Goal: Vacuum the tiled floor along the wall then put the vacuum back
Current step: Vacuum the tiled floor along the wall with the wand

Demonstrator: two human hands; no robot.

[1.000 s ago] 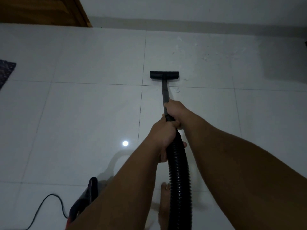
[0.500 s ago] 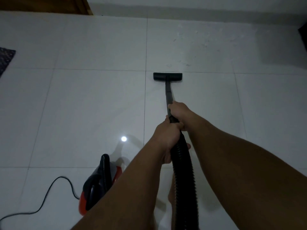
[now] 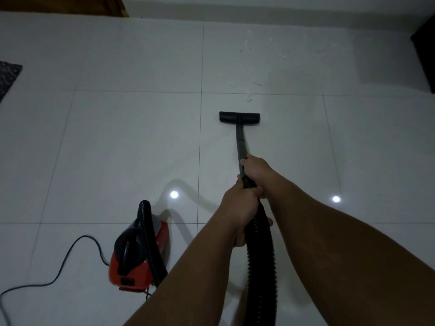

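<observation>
**Both hands on the wand**

White tiled floor [image 3: 117,149] meets the wall [image 3: 259,5]. Left hand [image 3: 237,208] grips the hose [image 3: 260,267]; right hand [image 3: 255,168] clamps the wand [image 3: 241,142]. Nozzle [image 3: 239,117] sits flat near white crumbs [image 3: 248,97]. Red vacuum [image 3: 138,252] stands left.

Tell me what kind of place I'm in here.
Most likely a room in a home. The floor is large glossy white tiles running to a plain wall, a small red canister vacuum sits plugged in by its cord, and a dark mat lies at the left edge.
</observation>
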